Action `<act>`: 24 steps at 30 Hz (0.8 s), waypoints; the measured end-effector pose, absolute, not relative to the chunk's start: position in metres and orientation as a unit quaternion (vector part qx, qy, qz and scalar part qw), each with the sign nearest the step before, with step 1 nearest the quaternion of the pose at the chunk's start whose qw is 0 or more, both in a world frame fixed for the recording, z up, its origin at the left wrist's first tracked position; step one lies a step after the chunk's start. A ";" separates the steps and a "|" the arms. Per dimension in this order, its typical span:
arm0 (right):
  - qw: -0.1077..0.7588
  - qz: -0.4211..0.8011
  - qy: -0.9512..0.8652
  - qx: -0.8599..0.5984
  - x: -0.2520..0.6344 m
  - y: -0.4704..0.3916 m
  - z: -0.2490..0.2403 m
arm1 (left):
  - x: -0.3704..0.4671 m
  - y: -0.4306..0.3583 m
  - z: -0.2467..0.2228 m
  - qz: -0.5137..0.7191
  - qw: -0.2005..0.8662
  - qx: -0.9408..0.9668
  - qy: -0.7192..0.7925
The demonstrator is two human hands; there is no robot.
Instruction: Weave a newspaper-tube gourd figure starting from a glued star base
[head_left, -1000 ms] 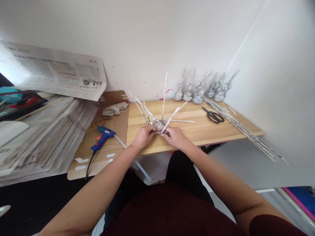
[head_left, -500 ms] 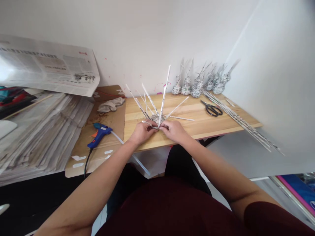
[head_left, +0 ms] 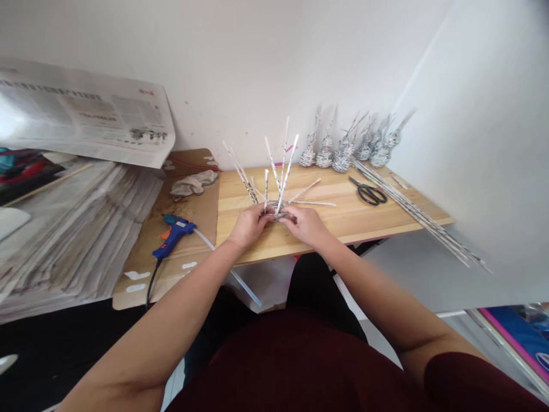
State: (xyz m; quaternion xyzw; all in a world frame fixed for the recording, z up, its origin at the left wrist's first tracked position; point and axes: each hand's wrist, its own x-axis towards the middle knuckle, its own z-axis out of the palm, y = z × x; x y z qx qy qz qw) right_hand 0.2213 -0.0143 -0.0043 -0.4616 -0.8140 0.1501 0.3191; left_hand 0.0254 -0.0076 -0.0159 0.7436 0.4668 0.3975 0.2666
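Between my hands, at the front part of the wooden table, sits a small round woven piece [head_left: 278, 203] of rolled newspaper. Several paper tubes [head_left: 285, 174] stand up from it or slant outward, and a couple lie low to the right. My left hand [head_left: 249, 226] pinches its near left edge, beside a short upright tube. On the near right edge, the fingers of my right hand [head_left: 305, 224] are closed at the foot of a tall tube. My fingertips hide much of the weave.
On the wooden table [head_left: 343, 220] lie black scissors [head_left: 368, 192] and long paper tubes [head_left: 422, 213]. Several woven bottle-shaped pieces [head_left: 342, 153] stand by the wall. To the left are a blue glue gun [head_left: 174, 236], a glove [head_left: 194, 183] and stacked newspaper [head_left: 81, 240].
A tube that lay low near my left hand now stands upright. The tall tubes have shifted and lean differently, and both hands stay at the woven edge.
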 end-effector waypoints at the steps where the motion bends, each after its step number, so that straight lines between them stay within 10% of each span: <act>1: 0.327 0.149 -0.812 -0.460 0.220 -0.013 -0.004 | 0.025 -0.007 -0.016 0.404 0.287 0.735 0.462; 24: 0.382 0.350 -0.714 -0.471 0.233 -0.019 0.003 | 0.012 -0.011 -0.020 0.416 0.306 0.718 0.466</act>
